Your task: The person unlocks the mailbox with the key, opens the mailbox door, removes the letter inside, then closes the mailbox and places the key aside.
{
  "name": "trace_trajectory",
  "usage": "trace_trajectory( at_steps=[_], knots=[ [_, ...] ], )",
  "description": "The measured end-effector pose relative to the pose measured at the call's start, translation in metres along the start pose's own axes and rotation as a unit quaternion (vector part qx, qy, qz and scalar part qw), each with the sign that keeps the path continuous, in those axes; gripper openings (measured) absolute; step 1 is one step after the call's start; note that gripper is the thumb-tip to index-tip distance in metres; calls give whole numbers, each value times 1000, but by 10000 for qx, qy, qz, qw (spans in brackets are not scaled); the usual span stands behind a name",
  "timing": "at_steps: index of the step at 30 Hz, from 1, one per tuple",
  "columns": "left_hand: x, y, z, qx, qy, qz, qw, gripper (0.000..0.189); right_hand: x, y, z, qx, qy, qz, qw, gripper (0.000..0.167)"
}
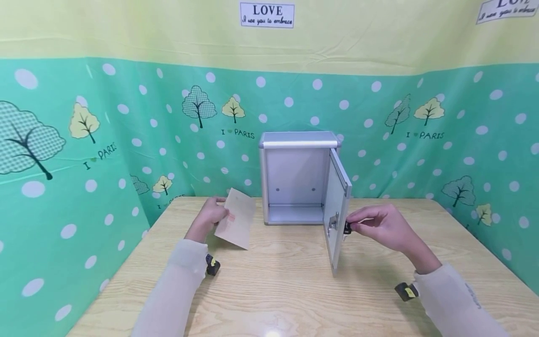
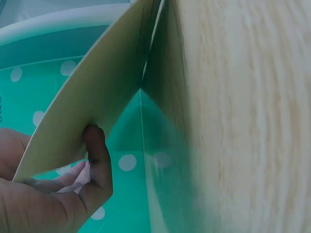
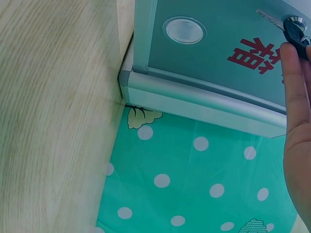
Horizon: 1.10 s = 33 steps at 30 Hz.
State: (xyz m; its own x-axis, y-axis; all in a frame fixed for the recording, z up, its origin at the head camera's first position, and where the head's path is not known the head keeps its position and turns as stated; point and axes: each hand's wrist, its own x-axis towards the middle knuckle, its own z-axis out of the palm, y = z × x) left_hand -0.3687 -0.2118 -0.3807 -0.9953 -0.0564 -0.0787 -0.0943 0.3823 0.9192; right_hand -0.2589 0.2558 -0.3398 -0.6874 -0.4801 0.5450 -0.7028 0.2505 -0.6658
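Observation:
In the head view my left hand point(image 1: 212, 214) pinches a tan paper envelope point(image 1: 237, 217) with faint red print, tilted just over the table. The left wrist view shows the envelope's plain side point(image 2: 92, 97) with a curled finger point(image 2: 97, 150) against it. A silver metal letter box point(image 1: 300, 137) stands at the back, its door point(image 1: 335, 196) swung out to the right and its inside bare. My right hand point(image 1: 385, 227) grips a black-headed key point(image 1: 347, 228) at the door's outer face. Up close, the key point(image 3: 294, 36) sits at the round lock, and a second key hangs beside it.
The wooden table point(image 1: 278, 281) runs up to a green dotted curtain point(image 1: 290, 103) behind and on both sides. Red characters point(image 3: 252, 56) and a round window point(image 3: 184, 30) mark the door's outer face. The open door juts toward me between the hands.

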Motion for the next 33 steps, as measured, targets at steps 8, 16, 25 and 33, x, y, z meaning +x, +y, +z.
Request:
trace_trajectory(
  at_steps=[8, 16, 25, 33],
  knots=[
    [2, -4, -2, 74, 56, 45, 9999, 65, 1, 0, 0, -12, 7, -2, 10000, 21],
    [2, -8, -5, 344, 117, -184, 9992, 59, 0, -1, 0, -8, 6, -22, 10000, 20],
    [6, -12, -5, 527, 45, -546, 9971, 53, -1, 1, -1, 138, 11, -49, 9999, 22],
    [8, -15, -7, 663, -129, -743, 9949, 58, 0, 1, -1, 58, 27, -37, 10000, 22]
  ],
)
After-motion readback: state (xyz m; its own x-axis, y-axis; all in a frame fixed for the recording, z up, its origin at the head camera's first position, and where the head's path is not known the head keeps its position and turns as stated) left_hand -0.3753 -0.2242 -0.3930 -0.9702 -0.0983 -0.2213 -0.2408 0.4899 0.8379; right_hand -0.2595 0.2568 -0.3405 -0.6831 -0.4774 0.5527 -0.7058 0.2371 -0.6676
